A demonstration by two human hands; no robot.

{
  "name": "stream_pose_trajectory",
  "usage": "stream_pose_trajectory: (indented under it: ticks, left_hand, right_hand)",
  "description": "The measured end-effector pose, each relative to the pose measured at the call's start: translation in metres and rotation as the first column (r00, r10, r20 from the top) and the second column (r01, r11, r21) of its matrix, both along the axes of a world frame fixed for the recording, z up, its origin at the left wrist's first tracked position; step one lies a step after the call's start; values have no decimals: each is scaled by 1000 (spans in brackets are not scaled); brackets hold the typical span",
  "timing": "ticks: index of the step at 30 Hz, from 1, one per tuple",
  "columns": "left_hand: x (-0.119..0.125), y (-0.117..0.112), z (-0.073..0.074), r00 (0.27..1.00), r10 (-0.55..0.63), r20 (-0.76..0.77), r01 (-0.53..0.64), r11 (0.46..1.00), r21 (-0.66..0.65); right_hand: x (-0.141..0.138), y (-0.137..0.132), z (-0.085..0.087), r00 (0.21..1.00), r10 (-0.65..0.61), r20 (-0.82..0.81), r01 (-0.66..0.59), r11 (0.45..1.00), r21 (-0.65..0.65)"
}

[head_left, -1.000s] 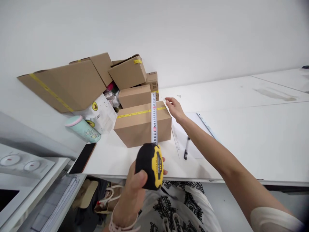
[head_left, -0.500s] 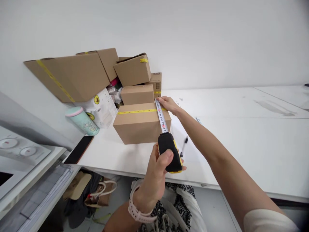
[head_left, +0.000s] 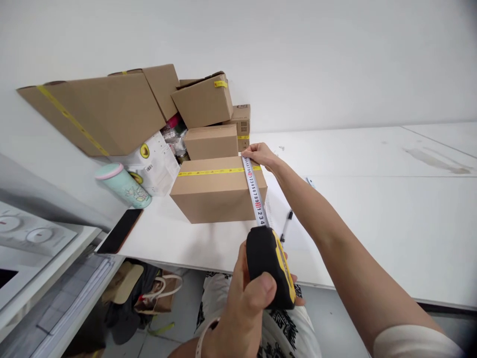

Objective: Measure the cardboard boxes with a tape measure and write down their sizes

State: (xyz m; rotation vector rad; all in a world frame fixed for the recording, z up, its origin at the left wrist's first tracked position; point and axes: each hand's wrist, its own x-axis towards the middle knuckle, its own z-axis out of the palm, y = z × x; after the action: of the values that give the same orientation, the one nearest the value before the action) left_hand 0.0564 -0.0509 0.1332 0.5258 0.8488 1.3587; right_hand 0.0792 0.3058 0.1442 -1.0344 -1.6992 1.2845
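Note:
My left hand (head_left: pixel 248 303) is wrapped round a black and yellow tape measure (head_left: pixel 266 268), thumb on top of its case, in front of the table's edge. The white blade (head_left: pixel 254 194) runs out across the top of a cardboard box (head_left: pixel 219 199) near its right end. At the box's far top edge, my right hand (head_left: pixel 261 153) pinches the blade's tip, fingers closed. Yellow tape (head_left: pixel 208 172) crosses the box's top. Right of the box, a pen (head_left: pixel 286 226) lies on white paper (head_left: pixel 296 238), partly behind my right forearm.
More cardboard boxes (head_left: pixel 210 102) are stacked behind, against the wall. To the left stand a mint tumbler (head_left: pixel 126 186) and a white box with avocado pictures (head_left: pixel 158 166). A dark phone (head_left: pixel 121 231) lies at the table's left edge. Below are bags (head_left: pixel 160 293) on the floor.
My left hand has drawn the tape case back toward me and lower, so more blade shows. My right hand stays at the far edge of the box. The view has shifted slightly.

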Motion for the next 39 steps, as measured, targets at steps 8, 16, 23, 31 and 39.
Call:
stream_pose_trajectory:
  ticks: [8,16,23,31,39]
  left_hand:
    - [-23,-17,-7,998,57,-4,-57,997,-58]
    - [-15,-17,4,996,87,30,-83,992,-94]
    - [-26,-15,-2,999,-50,-21,51,998,31]
    - [-41,-23,-16,939,-154,-306,181,981,63]
    - [-38,-6,-19,817,-51,-574,188,965,181]
  right_hand:
    - [1,2,-8,998,-5,-69,2,999,-33]
    - [3,-4,-4,998,-18,-68,13,997,-75]
    - [7,-13,8,995,-53,-88,52,999,-11]
    - [71,-42,46,956,-127,-265,230,883,409]
    - [94,-165,20,977,20,-213,79,891,447]
